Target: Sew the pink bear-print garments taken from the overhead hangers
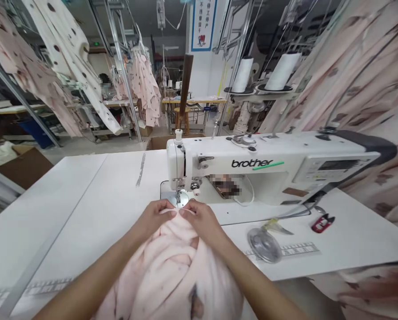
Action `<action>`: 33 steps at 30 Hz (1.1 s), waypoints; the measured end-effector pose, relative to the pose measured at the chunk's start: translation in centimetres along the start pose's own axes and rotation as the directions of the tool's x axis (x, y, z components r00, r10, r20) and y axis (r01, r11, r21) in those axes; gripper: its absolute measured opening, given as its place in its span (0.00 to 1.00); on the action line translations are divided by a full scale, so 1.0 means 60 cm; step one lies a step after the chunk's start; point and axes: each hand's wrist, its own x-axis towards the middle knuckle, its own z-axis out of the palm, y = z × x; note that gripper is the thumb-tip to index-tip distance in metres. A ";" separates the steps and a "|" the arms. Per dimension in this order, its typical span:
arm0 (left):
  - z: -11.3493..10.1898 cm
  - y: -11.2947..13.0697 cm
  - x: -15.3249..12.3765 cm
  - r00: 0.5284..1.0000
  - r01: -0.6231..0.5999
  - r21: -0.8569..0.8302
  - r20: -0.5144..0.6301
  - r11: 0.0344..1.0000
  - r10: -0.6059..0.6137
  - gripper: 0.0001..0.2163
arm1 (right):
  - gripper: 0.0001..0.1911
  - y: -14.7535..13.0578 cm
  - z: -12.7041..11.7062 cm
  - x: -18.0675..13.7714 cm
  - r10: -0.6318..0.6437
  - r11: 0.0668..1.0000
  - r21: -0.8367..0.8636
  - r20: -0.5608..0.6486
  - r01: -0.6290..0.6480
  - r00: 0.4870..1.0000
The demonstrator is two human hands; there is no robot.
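Note:
Pale pink patterned fabric (172,262) hangs in folds from the sewing machine toward me, over the table's front edge. My left hand (157,218) pinches its upper edge between thumb and fingers, just left of the needle. On the other side, my right hand (202,220) pinches the same edge, its thumb close to the left one. Both hands are right in front of the presser foot (178,198) of the white sewing machine (215,153). Whether the fabric's edge lies under the foot cannot be made out.
On the white table (95,195), a round clear dish (264,244) and red thread snips (322,223) lie to the right. Thread cones (243,75) stand behind the machine. Pink garments (352,80) hang at the right, and more hang at the left. A cardboard box (25,166) sits far left.

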 end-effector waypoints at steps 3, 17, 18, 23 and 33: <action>0.007 -0.029 0.027 0.999 -0.003 0.215 -0.032 0.977 0.010 0.09 | 0.05 0.021 0.006 0.022 0.064 0.955 -0.289 -0.034 -0.071 0.997; 0.017 -0.020 0.079 0.972 0.208 0.560 -0.212 0.802 -0.104 0.08 | 0.06 0.050 0.010 0.073 0.100 0.834 -0.536 -0.079 -0.127 0.992; 0.018 -0.019 0.080 0.969 0.221 0.560 -0.221 0.799 -0.113 0.08 | 0.07 0.049 0.010 0.072 0.097 0.830 -0.544 -0.082 -0.127 0.992; 0.020 -0.019 0.082 0.963 0.226 0.547 -0.252 0.806 -0.099 0.07 | 0.07 0.044 0.012 0.070 0.108 0.804 -0.577 -0.094 -0.142 0.990; 0.021 -0.026 0.086 0.966 0.194 0.631 -0.257 0.751 -0.034 0.06 | 0.08 0.038 0.017 0.067 0.075 0.767 -0.623 -0.148 -0.152 0.986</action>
